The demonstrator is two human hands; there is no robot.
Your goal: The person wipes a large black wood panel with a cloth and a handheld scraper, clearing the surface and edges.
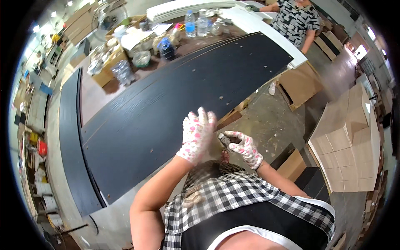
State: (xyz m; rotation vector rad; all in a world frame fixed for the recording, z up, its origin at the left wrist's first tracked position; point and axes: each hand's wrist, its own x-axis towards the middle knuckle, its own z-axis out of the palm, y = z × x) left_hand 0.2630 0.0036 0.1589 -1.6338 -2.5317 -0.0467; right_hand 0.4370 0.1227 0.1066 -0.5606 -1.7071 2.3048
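Observation:
A long black wood-grain panel (166, 100) lies across the workbench in front of me, with small holes and marks along its surface. My left hand (196, 135), in a white glove with pink dots, is at the panel's near edge, fingers stretched out and holding nothing; part of it is blurred. Just to its right, past the edge, my right hand (246, 149) wears a matching glove. Its fingers are closed round a small dark object (225, 141) with a greyish end, whose kind I cannot make out. A narrower black panel (71, 137) lies at the left.
Behind the panel stand water bottles (190, 24), a dark blue bottle (166, 49) and a cardboard box (109, 71) of small parts. White boards (246, 18) lie at the far end beside another person (295, 21). Stacked cardboard (346, 146) stands to the right.

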